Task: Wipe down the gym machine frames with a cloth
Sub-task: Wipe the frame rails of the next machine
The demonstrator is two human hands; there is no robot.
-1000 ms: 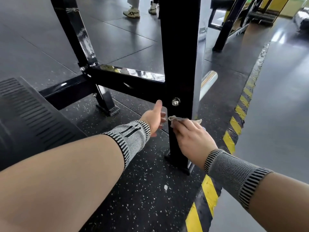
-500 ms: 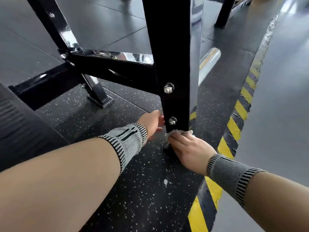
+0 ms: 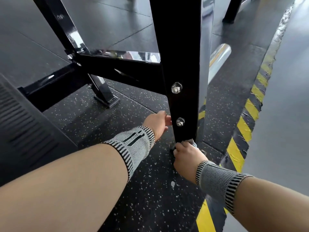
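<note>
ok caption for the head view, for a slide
Right hand presses a cloth to the foot of a black post; left hand rests against its side.

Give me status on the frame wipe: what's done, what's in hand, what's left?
Done: cannot confirm; the upright post shows no clear wiped-versus-unwiped mark. In hand: the right hand presses the cloth against the post's foot, below the lower bolt; the left hand rests at the post's left edge. Left: likely the crossbar and the diagonal strut, neither being touched.
</note>
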